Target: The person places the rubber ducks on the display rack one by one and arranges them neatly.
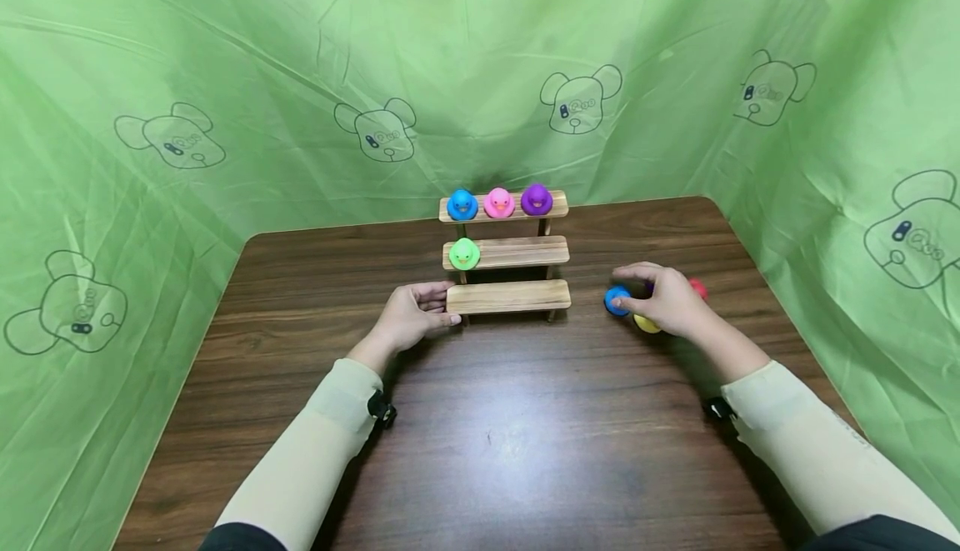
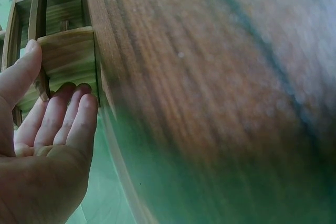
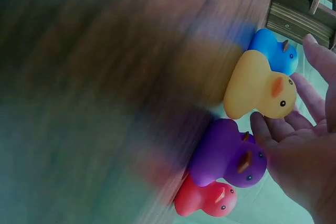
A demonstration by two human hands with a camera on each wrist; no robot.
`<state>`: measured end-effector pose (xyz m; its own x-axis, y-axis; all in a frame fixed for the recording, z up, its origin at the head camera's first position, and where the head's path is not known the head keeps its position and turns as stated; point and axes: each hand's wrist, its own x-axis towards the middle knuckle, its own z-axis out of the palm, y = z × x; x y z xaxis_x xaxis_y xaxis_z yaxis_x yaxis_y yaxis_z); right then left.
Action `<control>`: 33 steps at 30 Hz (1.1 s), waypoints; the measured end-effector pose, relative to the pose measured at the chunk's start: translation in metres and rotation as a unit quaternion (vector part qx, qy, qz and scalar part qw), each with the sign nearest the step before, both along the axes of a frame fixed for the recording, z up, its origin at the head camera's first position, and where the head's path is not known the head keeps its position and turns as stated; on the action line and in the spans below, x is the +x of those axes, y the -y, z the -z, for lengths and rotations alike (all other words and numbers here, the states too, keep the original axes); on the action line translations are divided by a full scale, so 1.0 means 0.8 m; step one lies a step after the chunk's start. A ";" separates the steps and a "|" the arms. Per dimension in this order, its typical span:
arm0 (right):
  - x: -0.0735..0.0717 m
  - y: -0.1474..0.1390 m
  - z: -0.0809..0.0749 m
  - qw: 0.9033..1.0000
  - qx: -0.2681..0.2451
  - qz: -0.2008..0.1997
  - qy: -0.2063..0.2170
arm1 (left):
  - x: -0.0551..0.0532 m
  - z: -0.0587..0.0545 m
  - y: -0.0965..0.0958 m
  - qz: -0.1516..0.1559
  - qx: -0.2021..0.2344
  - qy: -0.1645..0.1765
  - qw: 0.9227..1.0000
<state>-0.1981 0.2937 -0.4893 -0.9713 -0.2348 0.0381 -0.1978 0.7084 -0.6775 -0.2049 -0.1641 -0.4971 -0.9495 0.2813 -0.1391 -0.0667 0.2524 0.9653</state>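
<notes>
A three-tier wooden display stand (image 1: 510,296) stands on the table. My left hand (image 1: 408,316) grips the left end of its lowest tier; in the left wrist view the thumb lies on one side of the plank (image 2: 68,51), fingers on the other. My right hand (image 1: 670,301) is over a group of rubber ducks, fingers spread and loosely bent, thumb right at a blue duck (image 1: 617,301). A yellow duck (image 3: 257,85) is beside the blue one, with a purple duck (image 3: 220,153) and a red duck (image 3: 202,198) nearer the right wrist camera.
On the top tier sit a blue duck (image 1: 462,205), a pink duck (image 1: 498,203) and a purple duck (image 1: 537,200). A green duck (image 1: 464,254) is at the left of the middle tier. Green curtain (image 1: 480,51) surrounds the dark wooden table (image 1: 495,451).
</notes>
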 end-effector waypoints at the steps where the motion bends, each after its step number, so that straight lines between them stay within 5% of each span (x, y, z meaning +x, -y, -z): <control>1: 0.000 -0.001 0.001 1.000 0.003 -0.001 0.002 | 0.000 0.000 0.000 0.000 0.000 0.001 1.000; 33: 0.003 -0.001 0.005 0.999 0.038 0.008 0.008 | -0.001 0.002 0.000 -0.001 0.004 -0.002 1.000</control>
<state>-0.1959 0.2945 -0.4935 -0.9754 -0.2202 0.0056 -0.1753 0.7609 -0.6248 -0.2055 -0.1645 -0.4986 -0.9507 0.2802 -0.1325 -0.0625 0.2455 0.9674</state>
